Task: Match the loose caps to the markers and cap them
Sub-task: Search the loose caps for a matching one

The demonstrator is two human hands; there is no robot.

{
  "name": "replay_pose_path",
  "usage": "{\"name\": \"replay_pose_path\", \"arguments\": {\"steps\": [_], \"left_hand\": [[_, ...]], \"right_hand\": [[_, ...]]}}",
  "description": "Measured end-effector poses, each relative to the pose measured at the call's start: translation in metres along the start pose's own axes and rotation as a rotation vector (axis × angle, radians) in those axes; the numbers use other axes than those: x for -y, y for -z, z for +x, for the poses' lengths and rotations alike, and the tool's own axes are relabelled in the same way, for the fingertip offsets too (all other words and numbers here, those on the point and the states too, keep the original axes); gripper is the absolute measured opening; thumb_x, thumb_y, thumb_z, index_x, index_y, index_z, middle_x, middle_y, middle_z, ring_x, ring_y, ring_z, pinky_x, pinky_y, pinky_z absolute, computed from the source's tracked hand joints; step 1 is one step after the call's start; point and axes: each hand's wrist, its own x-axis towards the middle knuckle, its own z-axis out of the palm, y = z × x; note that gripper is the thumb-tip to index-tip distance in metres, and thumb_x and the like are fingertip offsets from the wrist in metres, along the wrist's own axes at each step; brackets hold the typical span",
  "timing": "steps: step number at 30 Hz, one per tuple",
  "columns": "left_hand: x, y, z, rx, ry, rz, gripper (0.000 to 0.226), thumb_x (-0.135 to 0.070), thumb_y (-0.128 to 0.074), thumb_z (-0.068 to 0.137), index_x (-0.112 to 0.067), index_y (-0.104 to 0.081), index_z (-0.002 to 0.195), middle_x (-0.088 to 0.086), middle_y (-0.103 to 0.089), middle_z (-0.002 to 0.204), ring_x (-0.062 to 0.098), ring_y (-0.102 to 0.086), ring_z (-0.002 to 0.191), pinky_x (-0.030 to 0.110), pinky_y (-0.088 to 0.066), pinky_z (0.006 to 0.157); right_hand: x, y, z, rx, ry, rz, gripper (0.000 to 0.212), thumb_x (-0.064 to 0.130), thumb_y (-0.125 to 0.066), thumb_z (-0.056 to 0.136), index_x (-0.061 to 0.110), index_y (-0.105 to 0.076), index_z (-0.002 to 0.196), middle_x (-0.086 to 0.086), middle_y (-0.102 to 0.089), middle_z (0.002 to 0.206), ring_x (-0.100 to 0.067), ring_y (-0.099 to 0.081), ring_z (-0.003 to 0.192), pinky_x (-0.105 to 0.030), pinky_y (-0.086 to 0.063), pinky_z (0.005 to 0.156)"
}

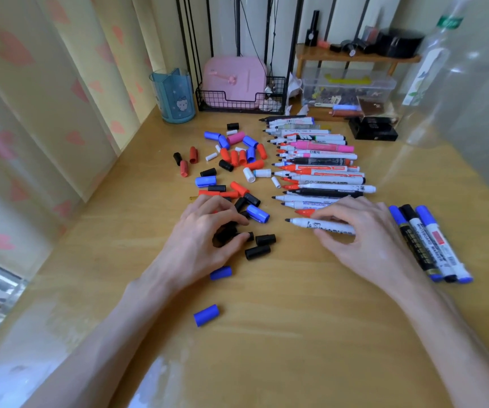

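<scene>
Landmark: uncapped markers, in a row. Left of them, loose caps litter the table. Behind: wire basket, clear box. Right: three capped markers. Nearer: open wood.

I am reading "WHITEBOARD MARKER" along the barrel of the black-capped white marker lying at the right on the counter. "WHITEBOARD" is showing in blue on an uncapped white marker in the row. Other labels are showing too blurred to read.
</scene>
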Motion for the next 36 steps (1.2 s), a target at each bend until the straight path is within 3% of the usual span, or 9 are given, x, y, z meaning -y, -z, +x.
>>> {"name": "replay_pose_path", "arguments": {"steps": [5,8,14,22,33,36], "left_hand": [[0.001,0.0,0.002,-0.019,-0.002,0.01,0.03,-0.046,-0.06,0.098,-0.025,-0.076,0.113,-0.009,-0.061,0.113,0.018,-0.056,0.111,0.043,-0.051,0.095],[0.0,0.001,0.001,-0.025,-0.009,0.017,0.029,-0.044,-0.06,0.098,-0.025,-0.077,0.113,-0.009,-0.061,0.113,0.018,-0.056,0.111,0.043,-0.051,0.095],[0.002,0.006,0.001,-0.064,0.034,0.052,0.016,-0.026,-0.071,0.096,-0.025,-0.077,0.111,-0.008,-0.062,0.111,0.018,-0.056,0.108,0.036,-0.049,0.093],[0.028,0.033,-0.003,-0.157,0.231,0.076,0.013,-0.029,-0.069,0.097,-0.029,-0.077,0.107,-0.01,-0.063,0.105,0.016,-0.058,0.1,0.039,-0.051,0.077],[0.035,0.036,-0.005,-0.12,0.271,0.087,0.013,-0.029,-0.069,0.096,-0.03,-0.076,0.107,-0.01,-0.064,0.1,0.013,-0.06,0.09,0.038,-0.051,0.072],[0.039,0.05,-0.006,-0.035,0.237,0.027,0.01,-0.038,-0.07,0.095,-0.034,-0.071,0.104,-0.015,-0.066,0.09,0.007,-0.062,0.087,0.03,-0.047,0.07]], "right_hand": [[-0.016,0.008,0.001,-0.013,-0.049,-0.048,0.02,0.038,-0.079,0.084,0.035,-0.077,0.103,0.016,-0.067,0.1,-0.012,-0.054,0.1,-0.031,-0.024,0.08],[-0.03,0.007,0.003,-0.089,-0.132,-0.086,0.011,0.027,-0.073,0.092,0.028,-0.078,0.102,0.008,-0.07,0.097,-0.021,-0.055,0.095,-0.031,-0.025,0.077],[-0.039,0.003,0.005,-0.057,-0.221,-0.166,0.01,0.018,-0.074,0.093,0.027,-0.077,0.097,0.006,-0.069,0.094,-0.025,-0.054,0.088,-0.038,-0.031,0.076],[-0.04,0.007,0.007,0.043,-0.234,-0.12,0.006,0.029,-0.069,0.097,0.031,-0.074,0.1,0.007,-0.064,0.094,-0.022,-0.048,0.095,-0.041,-0.034,0.083],[-0.038,0.01,0.005,0.132,-0.236,-0.126,0.011,0.032,-0.063,0.1,0.035,-0.07,0.108,0.013,-0.06,0.101,-0.016,-0.045,0.103,-0.039,-0.026,0.085],[-0.037,0.012,0.006,0.156,-0.225,-0.127,0.011,0.031,-0.063,0.1,0.035,-0.068,0.109,0.012,-0.06,0.103,-0.015,-0.042,0.103,-0.036,-0.023,0.083]]}}
